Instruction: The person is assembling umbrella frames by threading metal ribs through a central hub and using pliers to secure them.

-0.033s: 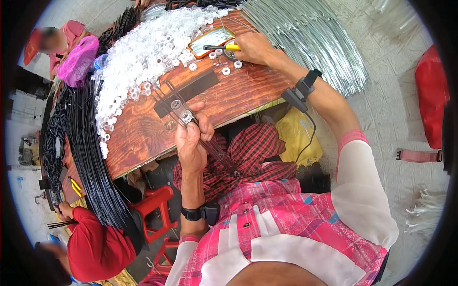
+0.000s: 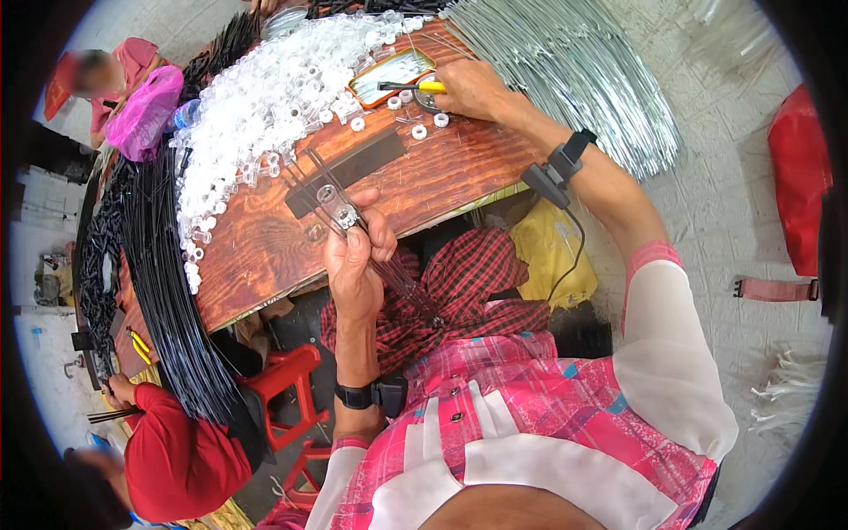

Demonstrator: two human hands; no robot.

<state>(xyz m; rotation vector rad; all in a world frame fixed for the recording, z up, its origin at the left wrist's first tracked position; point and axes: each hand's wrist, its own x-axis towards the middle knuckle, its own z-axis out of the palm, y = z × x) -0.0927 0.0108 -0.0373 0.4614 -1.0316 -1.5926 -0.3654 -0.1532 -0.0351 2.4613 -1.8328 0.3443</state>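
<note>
My left hand (image 2: 356, 261) is closed around a bundle of thin dark rods (image 2: 402, 284). A clear plastic fitting (image 2: 333, 205) sits among the rods above my thumb, and their ends stick out past it over the table. At the table's far right edge, my right hand (image 2: 473, 91) closes on a yellow-handled tool (image 2: 431, 87) with a dark tip pointing left; its exact kind is hard to make out. Beside that tip lies an orange-rimmed tray (image 2: 352, 89) of thin pale pins. Several white rings (image 2: 418, 132) lie near my right fingers.
A large heap of clear and white plastic parts (image 2: 265, 97) covers the far left of the wooden table (image 2: 256, 256). A dark flat bar (image 2: 380, 159) lies before me. Silvery rods (image 2: 574, 79) spread right, black rods (image 2: 168, 265) left. Two people sit leftward, near a red chair (image 2: 287, 384).
</note>
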